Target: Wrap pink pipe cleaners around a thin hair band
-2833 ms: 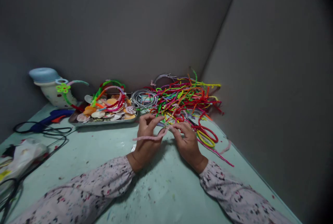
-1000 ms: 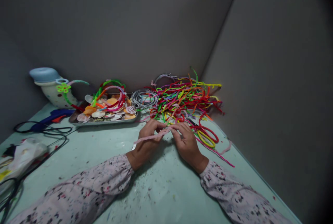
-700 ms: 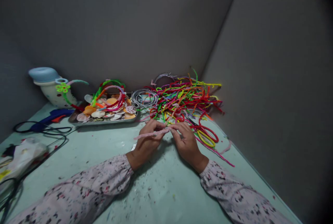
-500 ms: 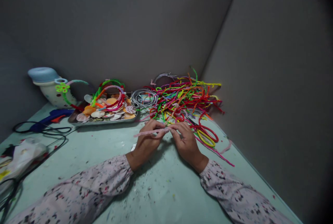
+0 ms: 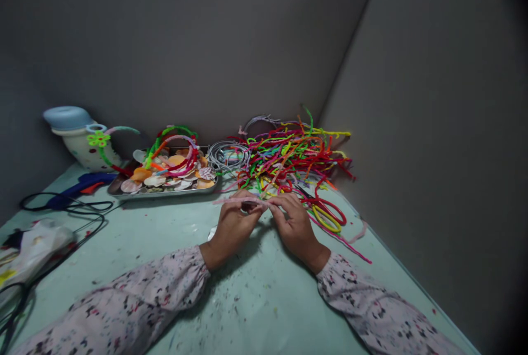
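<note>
Between my two hands a pale pink pipe cleaner [image 5: 226, 201] is pinched above the table. My left hand [image 5: 236, 228] is closed on it, and its free end sticks out to the left over the fingers. My right hand [image 5: 293, 227] pinches it with thumb and forefinger close to the left fingertips. A thin dark strip [image 5: 251, 204] shows by my left fingers; what it is I cannot make out. Right behind my hands lies a tangled heap of colourful pipe cleaners [image 5: 289, 151].
A metal tray [image 5: 165, 195] of seashells stands at the back left, with pipe-cleaner-wrapped hoops on it. Beside it lies a coil of grey wire [image 5: 226, 157]. Scissors with red and yellow handles [image 5: 328, 217] lie right. A blue-lidded container [image 5: 78, 137] and black cable [image 5: 93, 228] are left.
The free end of the pink pipe cleaner has swung up and away, now passing above my left fingers. My left fingers have shifted slightly; my right hand stays nearly still.
</note>
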Available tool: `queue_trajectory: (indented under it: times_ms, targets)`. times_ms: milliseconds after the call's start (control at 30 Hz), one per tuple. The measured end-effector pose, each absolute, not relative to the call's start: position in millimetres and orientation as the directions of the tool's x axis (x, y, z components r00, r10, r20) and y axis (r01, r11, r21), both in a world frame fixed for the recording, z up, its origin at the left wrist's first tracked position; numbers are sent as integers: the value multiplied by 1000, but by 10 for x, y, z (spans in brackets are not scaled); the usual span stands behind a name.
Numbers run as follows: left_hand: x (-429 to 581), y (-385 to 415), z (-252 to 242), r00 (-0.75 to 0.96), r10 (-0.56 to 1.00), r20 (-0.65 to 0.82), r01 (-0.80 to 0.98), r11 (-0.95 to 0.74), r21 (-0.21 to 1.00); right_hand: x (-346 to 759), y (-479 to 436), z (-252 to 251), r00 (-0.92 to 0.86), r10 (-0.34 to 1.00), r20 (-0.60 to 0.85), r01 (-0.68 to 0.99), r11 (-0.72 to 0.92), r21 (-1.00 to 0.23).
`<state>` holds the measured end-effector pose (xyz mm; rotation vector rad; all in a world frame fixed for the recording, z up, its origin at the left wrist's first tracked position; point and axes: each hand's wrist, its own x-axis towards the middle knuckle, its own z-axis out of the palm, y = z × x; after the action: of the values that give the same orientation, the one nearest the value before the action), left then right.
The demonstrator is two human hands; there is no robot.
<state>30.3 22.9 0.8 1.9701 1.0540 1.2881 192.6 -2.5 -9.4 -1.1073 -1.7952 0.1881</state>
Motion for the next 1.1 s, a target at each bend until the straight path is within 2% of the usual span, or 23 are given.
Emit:
queue_trajectory:
  times_ms: [367, 1100]
  targets:
    - [329, 216, 22, 186, 920, 343, 217, -380, 899, 1915, -18, -100, -108, 745, 659, 598, 578, -556]
    - [315, 230, 4, 171, 948, 267, 152, -293, 944, 1905, -36, -86, -162, 741, 652, 603, 597, -528]
